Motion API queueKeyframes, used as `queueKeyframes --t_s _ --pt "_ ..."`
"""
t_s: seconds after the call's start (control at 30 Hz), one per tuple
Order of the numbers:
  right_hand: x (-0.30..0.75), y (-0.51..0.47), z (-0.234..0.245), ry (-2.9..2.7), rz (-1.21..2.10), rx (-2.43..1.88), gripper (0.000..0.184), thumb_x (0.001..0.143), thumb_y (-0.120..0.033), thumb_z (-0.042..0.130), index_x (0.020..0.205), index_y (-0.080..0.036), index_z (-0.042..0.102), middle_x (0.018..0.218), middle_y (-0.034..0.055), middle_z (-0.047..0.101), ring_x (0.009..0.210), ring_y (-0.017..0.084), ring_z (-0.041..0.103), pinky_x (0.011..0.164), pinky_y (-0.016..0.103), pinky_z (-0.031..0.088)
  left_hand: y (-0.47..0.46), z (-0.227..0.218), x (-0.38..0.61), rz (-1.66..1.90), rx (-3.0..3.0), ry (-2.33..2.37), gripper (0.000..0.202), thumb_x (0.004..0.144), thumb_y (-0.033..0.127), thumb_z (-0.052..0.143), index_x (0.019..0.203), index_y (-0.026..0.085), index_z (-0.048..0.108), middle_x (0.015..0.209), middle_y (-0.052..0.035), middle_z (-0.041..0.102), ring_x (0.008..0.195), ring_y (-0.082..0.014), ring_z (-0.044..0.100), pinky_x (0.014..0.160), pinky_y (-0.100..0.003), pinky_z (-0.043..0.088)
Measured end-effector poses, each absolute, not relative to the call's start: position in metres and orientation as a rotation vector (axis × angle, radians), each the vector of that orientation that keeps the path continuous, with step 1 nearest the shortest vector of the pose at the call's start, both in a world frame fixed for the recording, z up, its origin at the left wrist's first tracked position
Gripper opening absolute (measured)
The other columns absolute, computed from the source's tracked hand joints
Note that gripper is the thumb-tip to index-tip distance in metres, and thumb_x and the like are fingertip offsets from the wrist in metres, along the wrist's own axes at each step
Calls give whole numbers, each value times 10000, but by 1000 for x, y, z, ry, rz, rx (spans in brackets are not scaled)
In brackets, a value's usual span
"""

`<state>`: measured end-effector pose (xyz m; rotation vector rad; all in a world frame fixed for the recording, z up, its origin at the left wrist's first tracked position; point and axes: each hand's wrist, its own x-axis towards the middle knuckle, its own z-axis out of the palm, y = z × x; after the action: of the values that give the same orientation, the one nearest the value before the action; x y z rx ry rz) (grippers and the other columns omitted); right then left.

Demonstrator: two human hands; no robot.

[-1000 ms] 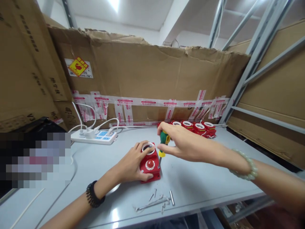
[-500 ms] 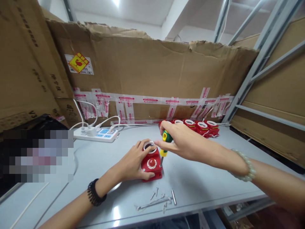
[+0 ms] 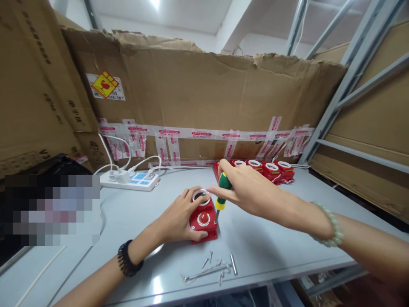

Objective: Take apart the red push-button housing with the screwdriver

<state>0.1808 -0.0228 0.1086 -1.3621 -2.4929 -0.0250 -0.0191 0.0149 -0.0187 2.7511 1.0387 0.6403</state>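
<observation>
A red box-shaped unit [image 3: 209, 210] with a white ring at its far end and a red button on top sits on the grey tabletop. My left hand [image 3: 182, 217] wraps round its left side, thumb at the near end and fingers near the ring. My right hand [image 3: 238, 183] grips a screwdriver [image 3: 220, 204] with a green and yellow handle. The screwdriver stands slightly tilted, its tip at the right edge of the red unit. Nearer to me lie small screws [image 3: 205, 261], a thin metal rod [image 3: 207, 272] and a short metal pin [image 3: 234, 264].
Several similar red units [image 3: 271, 170] stand in a row at the back right. A white power strip [image 3: 131, 181] with plugs and cables lies at the back left. A tall cardboard sheet [image 3: 204, 94] closes off the back, and metal shelving [image 3: 343, 91] rises on the right.
The screwdriver's handle has turned in my right hand, its green and yellow sides showing differently. My left hand and the red unit stay in place.
</observation>
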Motion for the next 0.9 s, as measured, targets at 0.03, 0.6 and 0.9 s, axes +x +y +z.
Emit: queueKeyframes --t_s 0.03,0.6,0.9 --pt "180 -22 108 -2488 -42 -1349 190 845 -371 485 852 -190 430 680 24 533 620 162 455 521 278 279 15 -19 -19 639 2750 1039 762 602 413 732 1273 255 405 1312 -118 351 1147 -343 397 960 -508 385" --pt "179 -21 116 -2376 324 -1130 109 751 -196 517 840 -200 453 628 -43 512 541 91 413 500 229 324 14 -17 -19 616 2742 1067 790 602 425 734 1292 247 392 1340 -128 334 1174 -353 389 957 -507 387" --pt "185 -34 112 -2345 394 -1103 132 743 -177 529 858 -200 468 648 -52 506 547 81 416 492 212 339 8 -10 -25 604 2825 1075 915 673 660 625 1396 253 241 1473 -157 197 1348 -436 110 1010 -615 236"
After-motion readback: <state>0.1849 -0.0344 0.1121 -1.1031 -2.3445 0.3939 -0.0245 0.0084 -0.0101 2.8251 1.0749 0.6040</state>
